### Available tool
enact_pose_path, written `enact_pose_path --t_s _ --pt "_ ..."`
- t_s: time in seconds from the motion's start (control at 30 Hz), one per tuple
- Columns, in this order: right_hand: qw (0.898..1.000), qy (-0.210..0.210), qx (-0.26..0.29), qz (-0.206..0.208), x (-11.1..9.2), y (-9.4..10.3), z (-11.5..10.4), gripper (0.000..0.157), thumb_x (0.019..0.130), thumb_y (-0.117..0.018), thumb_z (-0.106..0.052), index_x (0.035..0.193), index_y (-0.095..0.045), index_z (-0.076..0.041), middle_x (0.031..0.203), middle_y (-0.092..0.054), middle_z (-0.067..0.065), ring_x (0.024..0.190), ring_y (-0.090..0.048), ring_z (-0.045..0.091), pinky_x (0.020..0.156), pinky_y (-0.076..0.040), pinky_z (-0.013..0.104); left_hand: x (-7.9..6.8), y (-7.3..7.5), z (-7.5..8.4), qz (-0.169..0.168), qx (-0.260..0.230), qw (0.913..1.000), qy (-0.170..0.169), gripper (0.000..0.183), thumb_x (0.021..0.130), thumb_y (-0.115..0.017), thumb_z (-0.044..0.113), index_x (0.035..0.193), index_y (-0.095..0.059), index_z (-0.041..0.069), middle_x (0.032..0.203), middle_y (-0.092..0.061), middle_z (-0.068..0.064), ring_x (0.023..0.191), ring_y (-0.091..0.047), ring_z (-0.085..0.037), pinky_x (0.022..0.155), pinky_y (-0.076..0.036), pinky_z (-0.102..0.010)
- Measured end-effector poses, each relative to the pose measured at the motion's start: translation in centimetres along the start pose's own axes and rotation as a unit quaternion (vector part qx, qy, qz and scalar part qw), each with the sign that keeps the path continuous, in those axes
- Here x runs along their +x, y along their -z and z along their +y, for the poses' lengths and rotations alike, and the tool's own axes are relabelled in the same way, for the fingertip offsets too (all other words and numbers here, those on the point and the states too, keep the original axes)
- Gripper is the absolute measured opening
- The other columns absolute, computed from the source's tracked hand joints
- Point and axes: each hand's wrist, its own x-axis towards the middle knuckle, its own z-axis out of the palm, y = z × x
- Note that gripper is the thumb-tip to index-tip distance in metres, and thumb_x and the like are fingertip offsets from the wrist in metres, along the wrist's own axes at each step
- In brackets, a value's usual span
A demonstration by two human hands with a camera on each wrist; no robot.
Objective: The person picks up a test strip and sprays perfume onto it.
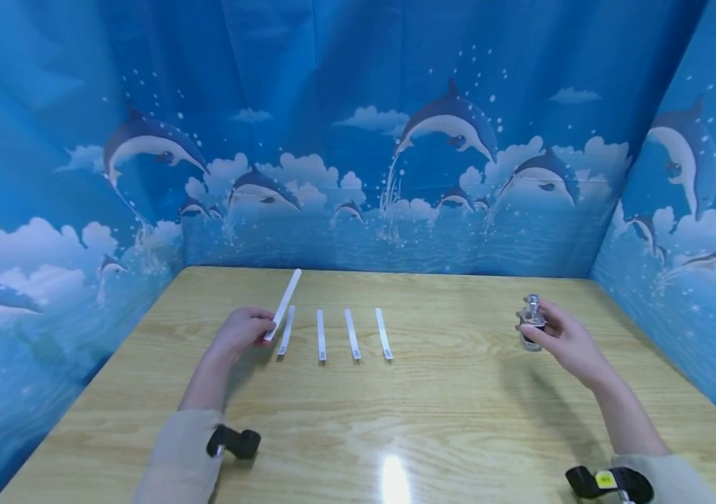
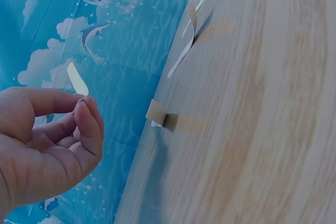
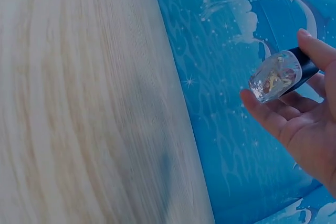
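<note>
Head view: left hand (image 1: pixel 241 334) pinching a raised paper strip (image 1: pixel 285 302) beside four flat strips (image 1: pixel 352 334), right hand (image 1: pixel 567 341) gripping a small glass bottle (image 1: pixel 530 322).

Even, bright overhead lighting; a white glare spot sits on the tabletop (image 1: pixel 395 392) at 6 o'clock in the head view. Soft shadows fall beneath both forearms. Wide-angle distortion bends the backdrop (image 1: pixel 358 140) toward 3 and 9 o'clock. Both wrist views show soft, blurred wood grain.

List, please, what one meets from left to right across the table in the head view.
Left hand pinching a raised paper strip → four paper strips lying flat, the first to the last → small glass bottle → right hand.
</note>
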Motion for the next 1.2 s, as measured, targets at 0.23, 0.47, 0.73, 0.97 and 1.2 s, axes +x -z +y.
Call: enact_pose_path --t_s 0.23,0.47,0.73,0.97,1.2 --pt "0.999 -0.037 -0.017 -0.001 0.1 -0.7 -0.9 0.068 0.091 -0.059 -0.018 0.141 -0.022 0.009 0.127 -0.041 0.036 0.090 -0.051 -0.011 0.072 -0.050 0.016 -0.1 -0.7 0.3 -0.019 0.003 0.9997 -0.012 0.030 0.084 -0.051 -0.007 0.110 -0.049 -0.022 0.080 -0.058 -0.011 0.061 -0.053 -0.009 0.054 -0.049 -0.019" --pt "0.998 -0.056 -0.020 -0.011 0.2 -1.4 -1.7 0.069 0.087 -0.066 -0.016 0.139 -0.029 0.007 0.126 -0.046 0.032 0.091 -0.056 0.002 0.071 -0.053 0.024 -0.2 -1.3 0.5 -0.049 0.002 0.9987 -0.012 0.028 0.085 -0.051 -0.008 0.109 -0.050 -0.022 0.077 -0.058 -0.011 0.063 -0.057 -0.013 0.056 -0.052 -0.022" --pt "0.998 -0.061 0.010 -0.027 0.4 -2.5 -2.6 0.072 0.086 -0.067 -0.020 0.140 -0.029 0.006 0.126 -0.047 0.030 0.100 -0.059 0.028 0.075 -0.053 0.025 -0.2 -2.3 0.9 -0.050 -0.023 0.9983 -0.019 0.026 0.083 -0.049 -0.008 0.105 -0.050 -0.020 0.072 -0.056 -0.009 0.062 -0.058 -0.014 0.054 -0.051 -0.021" --pt "0.998 -0.046 0.023 -0.028 0.3 -3.6 -3.3 0.071 0.088 -0.064 -0.018 0.141 -0.024 0.007 0.128 -0.044 0.033 0.108 -0.053 0.040 0.078 -0.051 0.022 -0.6 -3.3 1.3 -0.032 -0.020 0.9985 -0.039 0.025 0.083 -0.049 -0.006 0.105 -0.051 -0.020 0.067 -0.055 -0.006 0.057 -0.055 -0.011 0.050 -0.050 -0.020" --pt "0.997 -0.007 0.065 -0.032 0.6 -4.3 -4.1 0.067 0.089 -0.062 -0.010 0.145 -0.025 -0.005 0.124 -0.047 0.033 0.105 -0.057 0.031 0.074 -0.054 0.029 -0.6 -4.2 2.0 -0.033 -0.017 0.9984 -0.043 0.022 0.086 -0.049 -0.005 0.103 -0.053 -0.018 0.068 -0.058 -0.013 0.057 -0.059 -0.015 0.049 -0.050 -0.021"
